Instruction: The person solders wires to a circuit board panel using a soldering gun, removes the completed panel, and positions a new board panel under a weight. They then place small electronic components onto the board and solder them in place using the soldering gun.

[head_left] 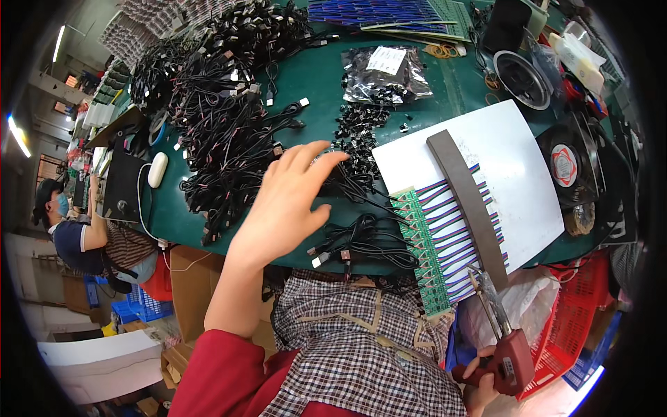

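My left hand (pixel 285 198) is raised over the near edge of a pile of black USB cables (pixel 222 139), fingers apart and nothing in it. My right hand (pixel 481 383) grips a dark red soldering gun (pixel 513 361) at the lower right, its tip pointing up towards the coloured wires. A strip of green circuit boards (pixel 421 254) lies along the left edge of a white sheet (pixel 524 174). Several multicoloured wires (pixel 445 224) run from the boards under a dark flat bar (pixel 467 198). Black cable ends meet the boards' left side, and more cables (pixel 365 240) lie beside them.
Small black parts (pixel 361 132) lie loose near a plastic bag (pixel 386 73) of parts. A round metal dish (pixel 522 80) and a fan (pixel 568 163) stand at the right. A red basket (pixel 573 320) is below the table edge. Another person (pixel 83 233) sits at the left.
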Motion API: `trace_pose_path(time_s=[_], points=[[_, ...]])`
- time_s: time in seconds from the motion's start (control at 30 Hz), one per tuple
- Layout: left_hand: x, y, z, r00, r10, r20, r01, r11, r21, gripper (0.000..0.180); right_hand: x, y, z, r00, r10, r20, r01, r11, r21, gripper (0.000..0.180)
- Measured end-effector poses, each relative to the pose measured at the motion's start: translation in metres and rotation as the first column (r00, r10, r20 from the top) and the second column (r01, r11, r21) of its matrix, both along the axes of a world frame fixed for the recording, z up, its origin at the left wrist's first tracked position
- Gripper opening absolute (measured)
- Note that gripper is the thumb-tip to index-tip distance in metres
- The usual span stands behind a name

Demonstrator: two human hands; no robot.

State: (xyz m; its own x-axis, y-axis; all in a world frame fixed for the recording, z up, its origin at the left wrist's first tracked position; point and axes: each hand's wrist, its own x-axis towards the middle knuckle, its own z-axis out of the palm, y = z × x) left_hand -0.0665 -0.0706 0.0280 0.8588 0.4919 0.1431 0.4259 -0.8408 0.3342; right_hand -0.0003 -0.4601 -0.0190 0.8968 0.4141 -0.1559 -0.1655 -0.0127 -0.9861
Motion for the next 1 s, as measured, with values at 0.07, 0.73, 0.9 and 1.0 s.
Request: trace_pose_path(time_s=[0.07, 0.73, 0.9, 1.0], points=[[0.003, -0.005, -0.006, 0.997, -0.042, 0.072, 0.04, 0.999, 0.018, 0.038, -0.002, 0.004, 0.0, 1.0, -0.025, 0.012, 0.025, 1.0, 0.005, 0.065], [-0.029, 0.003, -0.013, 0.991, -0.009, 0.133, 0.026, 0.991, -0.129, 0.029, 0.006, 0.009, -0.001, 0.997, -0.02, 0.078, 0.023, 0.999, -0.037, 0.06], [-0.022, 0.01, -0.024, 0.997, 0.022, 0.08, -0.019, 0.999, -0.04, 0.02, 0.009, 0.015, -0.005, 0.996, 0.001, 0.094, 0.003, 0.999, -0.044, 0.059], [-0.035, 0.015, -0.017, 0.994, -0.064, 0.09, 0.08, 0.979, -0.189, 0.017, 0.012, 0.02, -0.007, 0.996, 0.014, 0.09, -0.009, 0.999, -0.052, 0.059]])
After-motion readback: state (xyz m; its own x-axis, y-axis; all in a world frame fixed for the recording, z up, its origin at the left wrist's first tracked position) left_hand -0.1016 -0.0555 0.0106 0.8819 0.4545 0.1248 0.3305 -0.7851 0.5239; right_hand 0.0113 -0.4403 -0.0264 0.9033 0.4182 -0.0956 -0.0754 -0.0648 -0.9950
